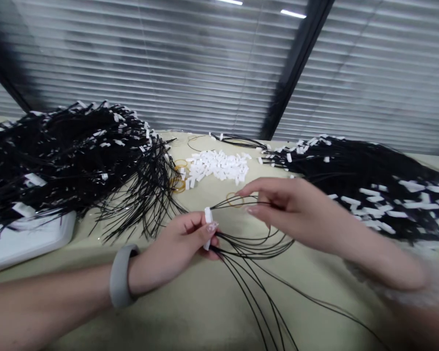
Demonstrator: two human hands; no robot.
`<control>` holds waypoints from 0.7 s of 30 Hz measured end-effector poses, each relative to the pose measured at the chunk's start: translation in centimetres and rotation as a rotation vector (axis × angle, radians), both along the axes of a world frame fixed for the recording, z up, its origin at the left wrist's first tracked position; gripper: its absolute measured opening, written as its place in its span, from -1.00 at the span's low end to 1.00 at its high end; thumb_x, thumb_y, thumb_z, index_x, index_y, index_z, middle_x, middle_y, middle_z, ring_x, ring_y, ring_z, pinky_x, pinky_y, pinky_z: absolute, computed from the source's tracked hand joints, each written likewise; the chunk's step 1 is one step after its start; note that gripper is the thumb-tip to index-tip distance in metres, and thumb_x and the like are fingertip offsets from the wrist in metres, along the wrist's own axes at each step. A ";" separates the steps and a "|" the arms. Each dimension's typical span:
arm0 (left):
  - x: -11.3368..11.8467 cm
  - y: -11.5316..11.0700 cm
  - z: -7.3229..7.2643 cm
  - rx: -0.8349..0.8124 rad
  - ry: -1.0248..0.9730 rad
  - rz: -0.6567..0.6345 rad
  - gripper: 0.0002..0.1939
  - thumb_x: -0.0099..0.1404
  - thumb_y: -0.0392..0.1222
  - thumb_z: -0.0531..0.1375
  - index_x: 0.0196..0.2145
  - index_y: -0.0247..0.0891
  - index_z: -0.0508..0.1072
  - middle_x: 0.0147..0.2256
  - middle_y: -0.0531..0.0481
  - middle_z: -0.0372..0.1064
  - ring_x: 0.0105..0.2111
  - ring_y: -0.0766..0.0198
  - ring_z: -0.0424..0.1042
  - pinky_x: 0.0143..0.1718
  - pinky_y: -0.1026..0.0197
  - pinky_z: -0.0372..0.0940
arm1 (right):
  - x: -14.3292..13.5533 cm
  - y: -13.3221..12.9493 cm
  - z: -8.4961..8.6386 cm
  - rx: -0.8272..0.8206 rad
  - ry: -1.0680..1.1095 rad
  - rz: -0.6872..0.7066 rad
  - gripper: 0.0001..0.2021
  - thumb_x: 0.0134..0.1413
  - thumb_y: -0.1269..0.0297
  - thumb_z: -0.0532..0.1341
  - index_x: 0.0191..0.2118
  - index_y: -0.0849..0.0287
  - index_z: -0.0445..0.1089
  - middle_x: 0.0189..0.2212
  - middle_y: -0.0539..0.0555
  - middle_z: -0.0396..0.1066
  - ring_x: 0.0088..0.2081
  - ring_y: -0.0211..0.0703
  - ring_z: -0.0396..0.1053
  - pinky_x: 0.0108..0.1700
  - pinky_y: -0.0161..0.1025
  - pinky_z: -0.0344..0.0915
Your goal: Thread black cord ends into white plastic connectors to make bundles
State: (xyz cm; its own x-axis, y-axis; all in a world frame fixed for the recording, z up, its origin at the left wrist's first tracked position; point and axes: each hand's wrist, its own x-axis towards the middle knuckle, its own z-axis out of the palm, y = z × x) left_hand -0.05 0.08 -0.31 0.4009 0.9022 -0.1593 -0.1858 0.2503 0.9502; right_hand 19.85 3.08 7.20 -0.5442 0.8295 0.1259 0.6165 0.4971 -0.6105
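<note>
Left forearm (58, 302) is seen closest, crossed at the wrist by a grey wristband (120, 278). White connector (208, 214) is pinched by the left hand (185, 239), thumb on the near face, fingers behind; it is held roughly upright above the table (149, 317), at mid-frame. Black wires (256, 251) are seen running from the connector toward the right, some looped back under the right hand (296, 207), others trailed down past the lower edge.

Yellow band (231, 204) is touched by the right index tip, beside the upper wires. Right thumb and index are held narrowly apart; whether band or wires are gripped cannot be told. Right wrist is ringed by a pale fuzzy cuff (402, 278), blurred.

Loose connectors (219, 165) are heaped beyond the hands, with spare bands (178, 183) placed just left of them. Flanking wire piles are seen: left pile (66, 146), partly over a white tray (54, 239), and right pile (358, 170). Table is backed by blinds (205, 63).
</note>
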 end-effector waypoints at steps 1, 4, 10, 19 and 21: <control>0.0 0.0 -0.1 -0.003 -0.007 0.017 -0.77 0.17 -0.09 0.18 -0.43 -0.34 0.35 -0.50 0.06 0.26 -0.48 0.39 0.31 -0.42 0.28 0.31 | 0.5 0.1 0.6 -0.123 0.028 0.005 -0.74 0.03 0.25 0.14 -0.11 0.11 0.31 -0.64 -0.12 0.19 -0.63 -0.42 0.14 -0.59 -0.43 0.09; 0.0 0.1 -0.3 -0.002 -0.005 0.059 -0.79 0.19 -0.09 0.16 -0.41 -0.33 0.35 -0.48 0.07 0.26 -0.47 0.39 0.33 -0.40 0.27 0.32 | 1.6 0.4 1.7 -0.460 0.217 0.082 -0.66 0.01 0.28 0.18 -0.05 0.12 0.23 -0.48 -0.05 0.30 -0.51 -0.34 0.32 -0.48 -0.37 0.28; 0.0 0.2 0.0 -0.004 0.033 0.065 -0.80 0.20 -0.11 0.15 -0.39 -0.33 0.36 -0.47 0.06 0.29 -0.47 0.39 0.35 -0.39 0.26 0.32 | 1.3 0.6 1.9 -0.262 0.409 -0.044 -0.76 0.01 0.26 0.18 -0.15 0.13 0.31 -0.34 0.04 0.38 -0.40 -0.28 0.38 -0.36 -0.27 0.31; 0.0 0.3 -0.3 0.010 0.014 0.068 -0.78 0.21 -0.07 0.14 -0.38 -0.31 0.37 -0.44 0.07 0.30 -0.45 0.40 0.36 -0.35 0.25 0.34 | -1.0 -3.0 -0.3 0.435 -0.500 0.115 -0.78 0.06 0.22 0.11 -0.55 0.15 0.29 -0.63 -0.04 0.28 -0.59 -0.29 0.17 -0.54 -0.29 -0.05; 0.0 0.2 -0.2 0.005 0.015 0.068 -0.78 0.21 -0.07 0.14 -0.39 -0.31 0.36 -0.45 0.08 0.29 -0.45 0.40 0.36 -0.35 0.25 0.34 | -1.4 -3.4 -1.1 0.487 -0.639 0.158 -0.87 -0.03 0.42 0.12 -0.54 0.15 0.28 -0.62 -0.03 0.30 -0.61 -0.27 0.16 -0.56 -0.28 -0.14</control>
